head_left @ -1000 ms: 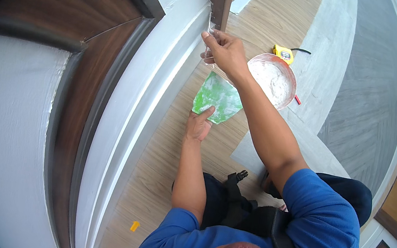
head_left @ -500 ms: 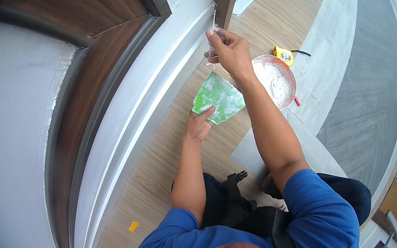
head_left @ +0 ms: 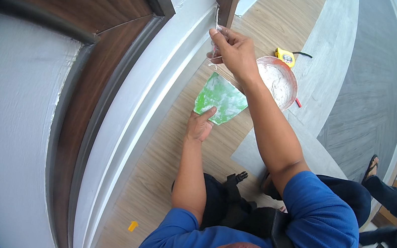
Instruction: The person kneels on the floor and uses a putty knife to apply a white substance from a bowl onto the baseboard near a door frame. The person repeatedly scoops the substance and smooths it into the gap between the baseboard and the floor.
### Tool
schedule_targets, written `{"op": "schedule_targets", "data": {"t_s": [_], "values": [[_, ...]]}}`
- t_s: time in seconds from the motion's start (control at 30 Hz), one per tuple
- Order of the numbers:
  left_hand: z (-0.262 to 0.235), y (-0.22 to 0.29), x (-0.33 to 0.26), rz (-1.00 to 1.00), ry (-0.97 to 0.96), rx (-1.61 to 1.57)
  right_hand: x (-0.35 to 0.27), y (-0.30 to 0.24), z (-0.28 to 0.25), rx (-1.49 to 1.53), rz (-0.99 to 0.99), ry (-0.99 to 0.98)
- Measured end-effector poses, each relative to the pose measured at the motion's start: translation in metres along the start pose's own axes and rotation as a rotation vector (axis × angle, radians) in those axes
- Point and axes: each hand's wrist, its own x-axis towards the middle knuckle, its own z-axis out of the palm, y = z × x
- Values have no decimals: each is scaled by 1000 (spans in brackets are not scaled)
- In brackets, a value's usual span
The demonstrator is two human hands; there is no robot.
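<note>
White wall [head_left: 12,148] and dark wood door frame [head_left: 121,27] filling the left, light wood floor [head_left: 161,169] beside. Round bowl [head_left: 281,80] of white paste on the floor near a yellow tape measure [head_left: 285,56]. Right hand [head_left: 234,53] raised at the frame's edge, fingers pinched shut on a small paste-smeared tool [head_left: 214,50], kind unclear. Left hand [head_left: 200,124] low, fingers closed on a green board [head_left: 220,99] smeared white, just above the floor.

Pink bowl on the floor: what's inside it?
The pink bowl holds white paste, coating its inside. The right hand and forearm cover its near-left rim, so that part cannot be seen.
</note>
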Motion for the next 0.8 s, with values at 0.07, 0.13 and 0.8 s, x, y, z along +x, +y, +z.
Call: {"op": "schedule_targets", "data": {"t_s": [0.07,0.13,0.8], "values": [[0,0,0,-2,0,0,5,-2,1,-3,-13,13],[1,0,1,-7,-10,-4,7,-4,2,-10,-19,19],[-2,0,0,-19,1,-7,-9,-21,-5,-65,44,-132]]}}
